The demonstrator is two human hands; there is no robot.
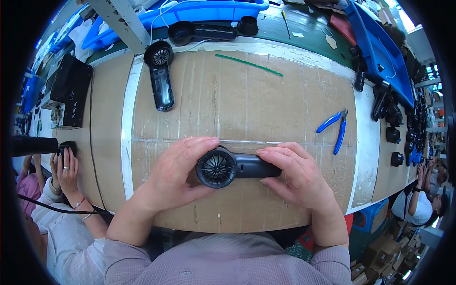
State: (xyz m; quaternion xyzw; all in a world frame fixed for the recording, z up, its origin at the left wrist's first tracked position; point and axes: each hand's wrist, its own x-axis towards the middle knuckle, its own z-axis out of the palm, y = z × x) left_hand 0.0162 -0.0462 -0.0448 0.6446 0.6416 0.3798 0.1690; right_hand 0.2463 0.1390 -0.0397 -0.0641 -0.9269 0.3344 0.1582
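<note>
Both my hands hold a black hair dryer housing [251, 165] just over the cardboard-covered bench [190, 114]. Its round, finned opening faces up at the left, and the handle part points right. My left hand [178, 173] is curled round the round head, thumb below and fingers above. My right hand [299, 173] grips the far end of the handle between thumb and fingers. At the upper left lies another black dryer half [162, 88], with its inside showing. Blue-handled cutting pliers [338, 129] lie to the right, and a thin green strip [249, 64] lies beyond.
A black box-shaped device [71, 92] stands at the left, beside a co-worker's hand [67, 171]. Another dryer body [202, 33] lies at the back edge. Blue trays [380, 52] stand at the back, and several black parts [392, 111] line the right. A screwdriver [286, 23] lies far back.
</note>
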